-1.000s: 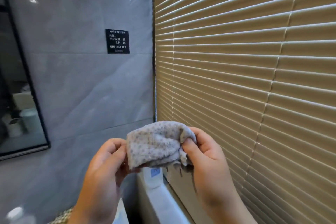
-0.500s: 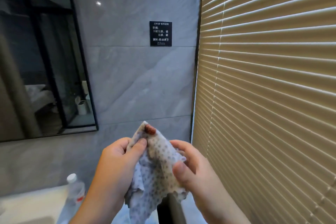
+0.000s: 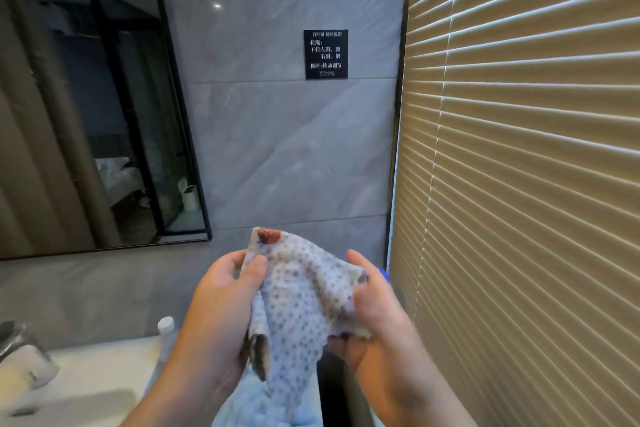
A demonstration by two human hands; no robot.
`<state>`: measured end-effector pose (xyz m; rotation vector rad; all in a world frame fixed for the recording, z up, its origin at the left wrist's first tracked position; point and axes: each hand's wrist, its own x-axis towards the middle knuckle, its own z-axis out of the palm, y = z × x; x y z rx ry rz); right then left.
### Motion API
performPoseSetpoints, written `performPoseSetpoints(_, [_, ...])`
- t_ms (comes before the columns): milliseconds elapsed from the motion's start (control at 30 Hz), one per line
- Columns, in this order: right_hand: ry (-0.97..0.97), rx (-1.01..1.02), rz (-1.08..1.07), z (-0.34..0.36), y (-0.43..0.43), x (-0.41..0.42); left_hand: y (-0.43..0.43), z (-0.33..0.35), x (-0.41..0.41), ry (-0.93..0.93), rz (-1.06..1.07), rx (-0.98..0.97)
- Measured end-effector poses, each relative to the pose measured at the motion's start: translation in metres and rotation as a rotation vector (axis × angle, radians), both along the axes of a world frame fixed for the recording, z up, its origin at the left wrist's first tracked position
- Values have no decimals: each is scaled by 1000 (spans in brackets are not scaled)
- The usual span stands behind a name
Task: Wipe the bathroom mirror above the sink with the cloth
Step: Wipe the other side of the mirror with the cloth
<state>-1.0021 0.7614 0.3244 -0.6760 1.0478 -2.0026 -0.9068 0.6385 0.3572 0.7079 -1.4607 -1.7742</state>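
Since a moment ago the view has swung left, bringing more of the mirror (image 3: 86, 97) into sight, and the cloth (image 3: 301, 298) has been opened from a bunched wad into a loose hanging sheet. Held only by its edges, well short of the glass, it could slip toward the counter (image 3: 86, 374) or smear if wiped unfolded. Left hand (image 3: 221, 302) pinches the upper corner under its thumb; right hand (image 3: 374, 315) grips the opposite edge with curled fingers.
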Motion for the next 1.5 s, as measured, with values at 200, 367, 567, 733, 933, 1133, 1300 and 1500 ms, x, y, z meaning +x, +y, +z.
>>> performPoseSetpoints(200, [8,135,-288,-4,-19,-13,-6,-2,9,79,9,11])
performPoseSetpoints(367, [80,206,-270,-1,-28,-9,-9,-7,16,150,61,-60])
performPoseSetpoints(567, [658,340,-77,5,-33,-5,-37,-8,42,-226,-153,-567])
performPoseSetpoints(733, [1164,375,-315,9,-58,-2,-55,9,48,-361,186,-1029])
performPoseSetpoints(933, [962,230,-348,32,-83,11,-63,31,66,-175,115,-621])
performPoseSetpoints(1133, [767,213,-339,49,-108,25,-58,31,75,-168,322,-700])
performPoseSetpoints(1300, [751,91,-127,58,-129,33,-71,37,71,-135,817,-810])
performPoseSetpoints(1500, [750,11,-62,63,-147,37,-70,41,79,201,595,-1076])
